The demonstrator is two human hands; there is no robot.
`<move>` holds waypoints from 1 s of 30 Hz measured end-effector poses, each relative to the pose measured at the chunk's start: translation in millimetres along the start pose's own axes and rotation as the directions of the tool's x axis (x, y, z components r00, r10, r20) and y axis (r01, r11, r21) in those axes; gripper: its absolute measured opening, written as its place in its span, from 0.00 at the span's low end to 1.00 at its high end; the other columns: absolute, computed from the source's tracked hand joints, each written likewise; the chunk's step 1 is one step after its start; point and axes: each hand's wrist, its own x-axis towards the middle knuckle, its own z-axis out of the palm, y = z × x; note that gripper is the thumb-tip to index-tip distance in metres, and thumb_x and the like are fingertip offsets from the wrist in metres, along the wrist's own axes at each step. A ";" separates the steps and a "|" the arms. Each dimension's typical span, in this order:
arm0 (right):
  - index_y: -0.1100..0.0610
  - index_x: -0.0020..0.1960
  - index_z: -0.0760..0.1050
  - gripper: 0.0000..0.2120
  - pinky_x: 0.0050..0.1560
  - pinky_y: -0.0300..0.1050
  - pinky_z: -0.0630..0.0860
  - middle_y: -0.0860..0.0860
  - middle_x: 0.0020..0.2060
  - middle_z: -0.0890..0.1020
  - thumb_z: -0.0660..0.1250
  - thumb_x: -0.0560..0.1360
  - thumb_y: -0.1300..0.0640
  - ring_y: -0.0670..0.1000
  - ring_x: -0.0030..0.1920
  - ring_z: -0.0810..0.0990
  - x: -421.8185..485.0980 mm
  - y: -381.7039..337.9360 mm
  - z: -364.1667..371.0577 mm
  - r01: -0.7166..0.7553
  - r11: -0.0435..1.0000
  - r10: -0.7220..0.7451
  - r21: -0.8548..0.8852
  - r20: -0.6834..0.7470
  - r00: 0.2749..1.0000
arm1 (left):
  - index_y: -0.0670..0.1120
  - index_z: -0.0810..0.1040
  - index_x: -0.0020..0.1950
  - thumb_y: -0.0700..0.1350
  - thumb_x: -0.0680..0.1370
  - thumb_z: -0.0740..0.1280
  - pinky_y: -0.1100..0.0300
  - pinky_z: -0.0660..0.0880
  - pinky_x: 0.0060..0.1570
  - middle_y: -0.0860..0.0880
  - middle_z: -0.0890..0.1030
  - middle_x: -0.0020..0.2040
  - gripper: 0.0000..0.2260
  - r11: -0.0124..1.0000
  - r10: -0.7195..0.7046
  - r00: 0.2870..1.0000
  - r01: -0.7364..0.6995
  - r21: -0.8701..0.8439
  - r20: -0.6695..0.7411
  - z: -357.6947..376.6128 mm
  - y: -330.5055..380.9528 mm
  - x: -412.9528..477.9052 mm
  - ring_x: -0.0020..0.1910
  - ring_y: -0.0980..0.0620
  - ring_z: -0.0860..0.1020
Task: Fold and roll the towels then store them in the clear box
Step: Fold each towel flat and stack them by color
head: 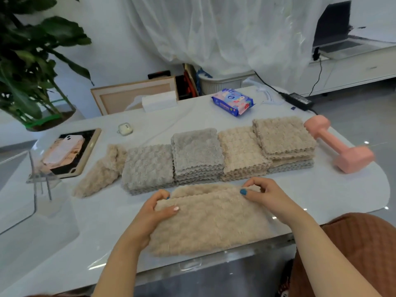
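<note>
This looks like a lived-in home room. A white table [90,221] carries a tissue box [159,101], a pack of wet wipes [232,101], an earbud case [125,128] and a pink dumbbell [338,144]. A potted plant [32,61] stands far left, and a laptop [334,33] sits on a white cabinet [353,69] far right.

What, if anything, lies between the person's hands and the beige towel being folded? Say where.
Nothing visible does. The left hand and the right hand both grip the towel at its far edge, one at each end. The towel stacks lie beyond it, not in between.
</note>
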 end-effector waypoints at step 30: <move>0.58 0.51 0.74 0.06 0.36 0.45 0.71 0.52 0.49 0.75 0.60 0.78 0.57 0.52 0.41 0.75 40.9 37.4 33.7 -0.018 0.679 -0.289 -0.734 -0.290 0.912 | 0.45 0.65 0.66 0.54 0.78 0.64 0.55 0.71 0.42 0.45 0.76 0.59 0.21 0.558 0.441 0.776 0.157 0.815 -0.451 -17.5 -46.1 42.7 0.50 0.43 0.78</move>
